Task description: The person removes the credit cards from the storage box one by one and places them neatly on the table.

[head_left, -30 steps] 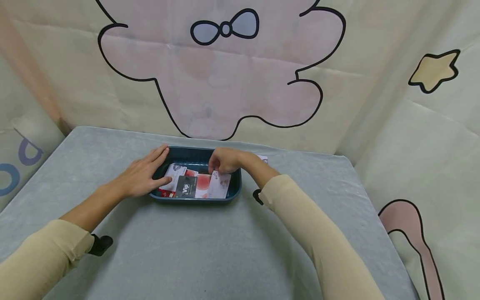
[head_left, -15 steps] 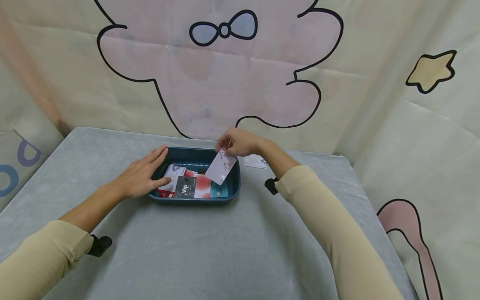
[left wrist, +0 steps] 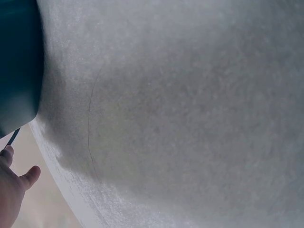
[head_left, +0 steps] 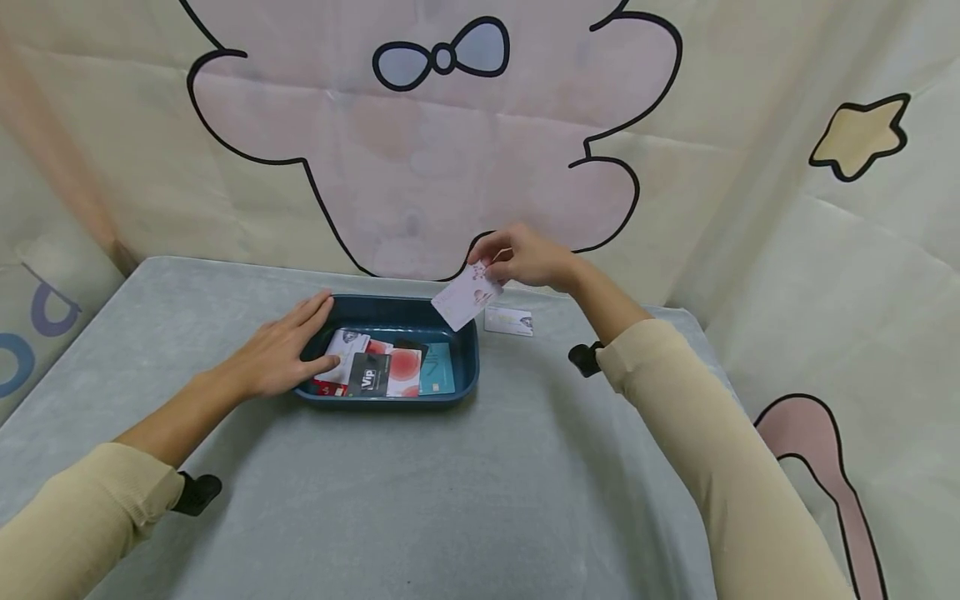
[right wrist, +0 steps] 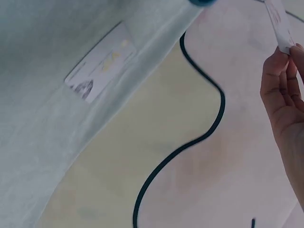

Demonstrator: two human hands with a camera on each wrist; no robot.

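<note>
Pinched in my right hand [head_left: 532, 257] is a white card [head_left: 467, 298] with a reddish print, held tilted above the tray's far right corner. The right wrist view shows thumb and fingers at one end of that card [right wrist: 280, 23]. My left hand [head_left: 281, 350] rests with straight fingers on the left rim of the dark blue tray [head_left: 386, 402]. Inside lie a black card marked Vip [head_left: 369, 375], a card with a red circle [head_left: 404, 372], a teal card [head_left: 437, 369], a white card [head_left: 347, 347] and a partly covered red one [head_left: 330, 387].
Another white card [head_left: 508, 322] lies on the grey cloth just right of the tray, near the table's back edge. Behind the table [head_left: 420, 517] hangs a printed cloth backdrop [head_left: 450, 167], with more cloth at both sides.
My right hand has lifted the white card out of the tray and moved it up and to the right, uncovering the teal card. My left hand has stayed on the rim.
</note>
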